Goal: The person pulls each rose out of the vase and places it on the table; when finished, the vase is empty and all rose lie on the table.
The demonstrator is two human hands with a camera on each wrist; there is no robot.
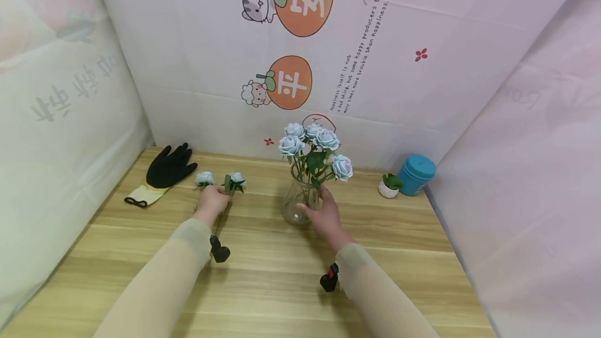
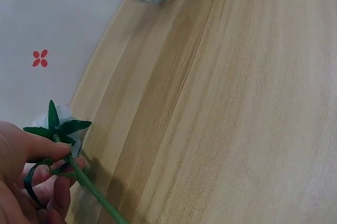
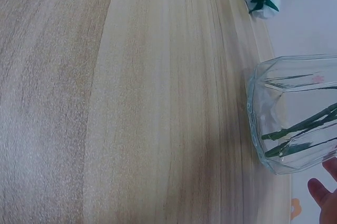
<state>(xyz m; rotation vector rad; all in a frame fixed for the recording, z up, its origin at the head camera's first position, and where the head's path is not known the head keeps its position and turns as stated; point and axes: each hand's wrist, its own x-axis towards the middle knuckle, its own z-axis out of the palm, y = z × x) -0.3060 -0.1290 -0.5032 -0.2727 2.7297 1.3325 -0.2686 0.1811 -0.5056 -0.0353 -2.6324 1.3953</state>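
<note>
My left hand [image 1: 213,202] pinches the green stem of a pale blue rose [image 1: 237,177] just below its bloom, with thumb and fingers round the stem [image 2: 95,190] in the left wrist view. Another pale rose [image 1: 205,177] lies just beyond that hand. A clear glass vase [image 1: 293,210] stands upright holding several pale blue roses [image 1: 326,139], their stem ends visible through the glass in the right wrist view. Beside the vase's right side is my right hand [image 1: 326,218], thumb and fingers spread. The right wrist view shows its thumb [image 3: 317,191] apart from the glass.
A black and cream work glove [image 1: 169,168] lies at the back left of the wooden table [image 1: 263,286]. At the back right stand a small potted plant [image 1: 389,185] and a blue lidded tub [image 1: 416,175]. Printed cloth walls [image 1: 211,67] enclose the back and sides.
</note>
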